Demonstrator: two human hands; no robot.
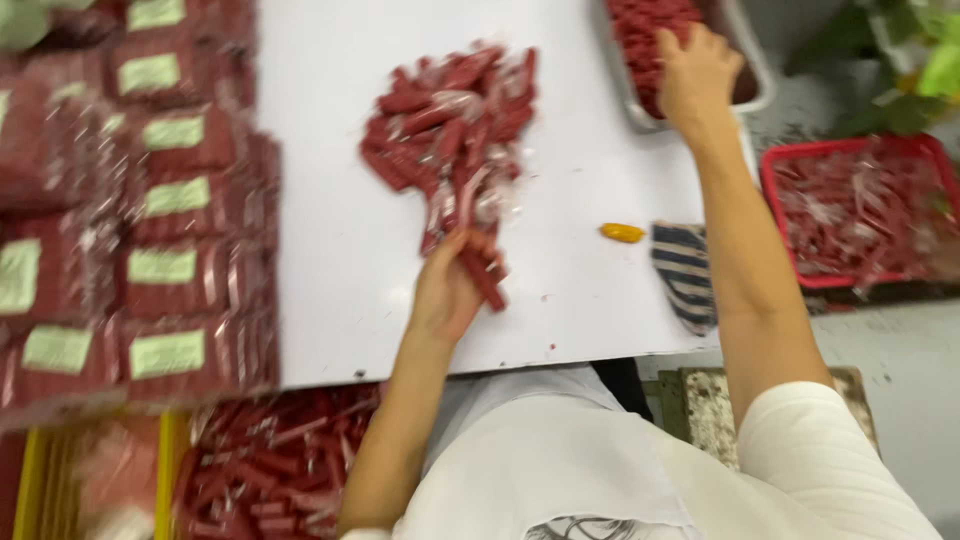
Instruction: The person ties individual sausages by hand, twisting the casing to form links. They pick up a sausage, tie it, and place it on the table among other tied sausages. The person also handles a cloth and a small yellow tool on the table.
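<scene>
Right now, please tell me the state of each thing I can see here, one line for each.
Left hand: closed on a few red sticks.
Right hand: fingers down in the metal tray.
Metal tray: holds red pieces.
Pile of wrapped red sticks: loose on the white table.
Red basket: full of wrapped sticks.
Labelled packs: sealed, stacked in rows.

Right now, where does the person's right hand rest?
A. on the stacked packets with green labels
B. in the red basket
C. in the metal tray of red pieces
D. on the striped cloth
C: the right hand reaches into the metal tray at the table's far edge, apart from the striped cloth and the red basket.
</scene>
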